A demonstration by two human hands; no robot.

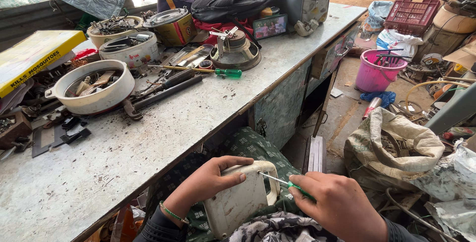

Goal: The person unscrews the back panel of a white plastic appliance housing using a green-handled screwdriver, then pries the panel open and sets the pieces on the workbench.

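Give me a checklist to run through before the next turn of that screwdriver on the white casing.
1. Left hand steadies the white casing on the lap: ok, fingers wrap its top edge.
2. Right hand grips the green-handled screwdriver: ok.
3. Tip seated in a screw head: cannot tell, the tip meets the casing by the handle opening but the screw is too small to see.
4. Left thumb clear of the tip: not ok, it lies close beside it.
5. Spare screwdriver on the workbench: ok, it lies beyond the hands.
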